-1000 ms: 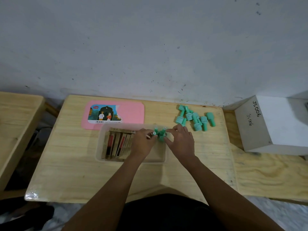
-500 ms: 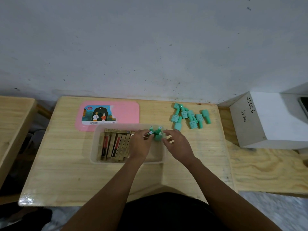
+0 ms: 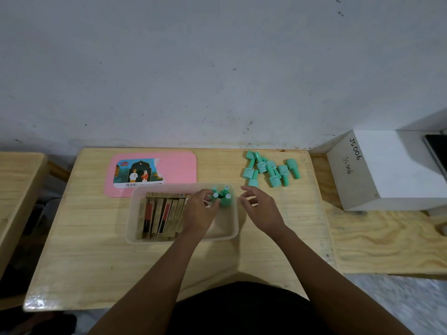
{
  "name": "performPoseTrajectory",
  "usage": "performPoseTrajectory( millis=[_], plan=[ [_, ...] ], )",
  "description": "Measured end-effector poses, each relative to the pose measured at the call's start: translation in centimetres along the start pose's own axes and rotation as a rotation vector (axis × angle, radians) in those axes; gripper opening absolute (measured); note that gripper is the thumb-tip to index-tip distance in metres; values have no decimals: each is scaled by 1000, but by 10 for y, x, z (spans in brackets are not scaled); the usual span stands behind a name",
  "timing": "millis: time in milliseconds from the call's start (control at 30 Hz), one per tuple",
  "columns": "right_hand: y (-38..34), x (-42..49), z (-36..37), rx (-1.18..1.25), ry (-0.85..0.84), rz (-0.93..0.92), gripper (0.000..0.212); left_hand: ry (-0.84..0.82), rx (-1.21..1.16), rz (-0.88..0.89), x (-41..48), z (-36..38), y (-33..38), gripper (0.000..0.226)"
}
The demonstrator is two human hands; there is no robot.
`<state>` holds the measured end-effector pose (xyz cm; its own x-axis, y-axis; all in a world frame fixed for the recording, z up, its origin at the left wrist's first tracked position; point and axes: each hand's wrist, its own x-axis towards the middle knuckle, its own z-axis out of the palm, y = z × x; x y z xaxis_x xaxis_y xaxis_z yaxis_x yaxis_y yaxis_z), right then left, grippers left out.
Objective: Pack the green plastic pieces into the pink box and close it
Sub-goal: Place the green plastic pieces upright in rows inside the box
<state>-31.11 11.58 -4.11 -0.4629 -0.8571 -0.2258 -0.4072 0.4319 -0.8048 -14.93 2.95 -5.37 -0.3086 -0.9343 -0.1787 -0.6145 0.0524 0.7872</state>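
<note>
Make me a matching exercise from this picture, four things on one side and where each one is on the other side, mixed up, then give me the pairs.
Things
1. pink lid
2. loose green pieces
3. upright green pieces
4. right hand

Places
A. in the clear box's far right corner, held by the left hand
B. over the table, just right of the box, holding nothing
C. flat on the table behind the box
D. heaped near the table's far right corner

Pairs: 1-C, 2-D, 3-A, 4-B

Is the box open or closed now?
Open: the pink lid lies flat on the table behind the box, whose inside shows.
</note>
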Motion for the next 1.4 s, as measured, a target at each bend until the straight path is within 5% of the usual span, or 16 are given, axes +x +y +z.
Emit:
performPoseTrajectory(
  millis=[267, 433, 767, 1000, 1233, 1400],
  plan=[
    [39, 10, -59, -60, 251, 179, 26, 118, 97, 243, 12, -14, 33, 22],
    [64, 23, -87, -171, 265, 247, 22, 76, 203, 374, 30, 25, 79, 16],
    [58, 79, -93, -415, 88, 172, 25, -170, 533, -35, 71, 111, 93, 32],
    [54, 106, -80, -528, 73, 128, 21, -44, 622, -33, 72, 128, 90, 20],
    [50, 109, -82, -486, 62, 213, 26, -99, 780, -75, 83, 140, 96, 30],
    [57, 95, -96, -331, 180, 183, 26, -160, 623, -65, 85, 130, 95, 33]
  ],
)
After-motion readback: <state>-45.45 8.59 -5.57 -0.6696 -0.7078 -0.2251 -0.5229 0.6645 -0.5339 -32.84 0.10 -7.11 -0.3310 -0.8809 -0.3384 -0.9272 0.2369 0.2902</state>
